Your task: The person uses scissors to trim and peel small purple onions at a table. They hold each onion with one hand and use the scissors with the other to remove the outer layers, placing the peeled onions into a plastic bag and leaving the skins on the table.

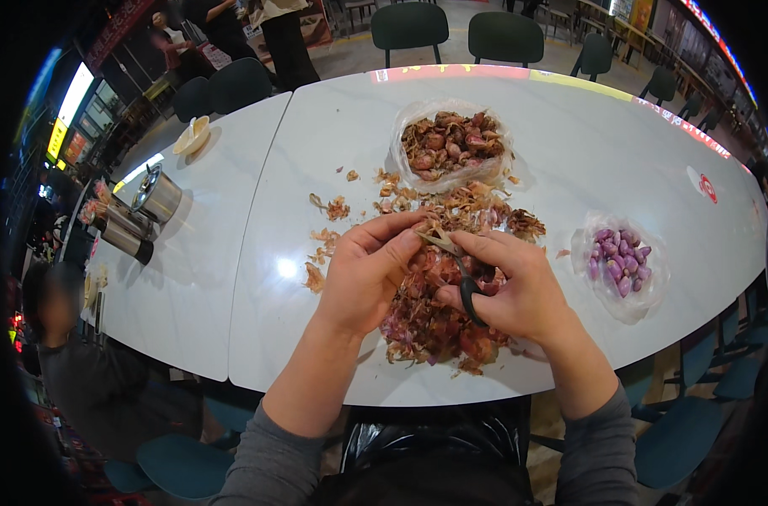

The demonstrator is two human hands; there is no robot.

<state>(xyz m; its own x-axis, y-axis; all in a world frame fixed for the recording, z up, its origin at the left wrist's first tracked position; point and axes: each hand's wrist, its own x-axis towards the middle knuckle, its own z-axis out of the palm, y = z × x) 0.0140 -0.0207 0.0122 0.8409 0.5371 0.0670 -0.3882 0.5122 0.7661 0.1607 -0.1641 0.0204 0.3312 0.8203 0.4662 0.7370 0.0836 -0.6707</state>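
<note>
My left hand [368,272] pinches a shallot [429,226] with papery skin between thumb and fingertips; the fingers hide most of it. My right hand [526,284] grips scissors [467,291] with black handles, their metal blades touching the shallot. Under both hands lies a heap of dry reddish-brown shallot skins [415,335]. Beyond them, an open clear plastic bag [398,158] holds unpeeled shallots [453,142]. To the right of my right hand, another clear plastic bag [640,310] carries peeled purple shallots [621,259].
The white table [321,145] has a seam on the left. Past it stand a metal pot [157,193], metal canisters [126,239] and a tilted bowl [192,136] with a spoon. A person [106,386] sits at the left. Chairs [505,38] line the far edge.
</note>
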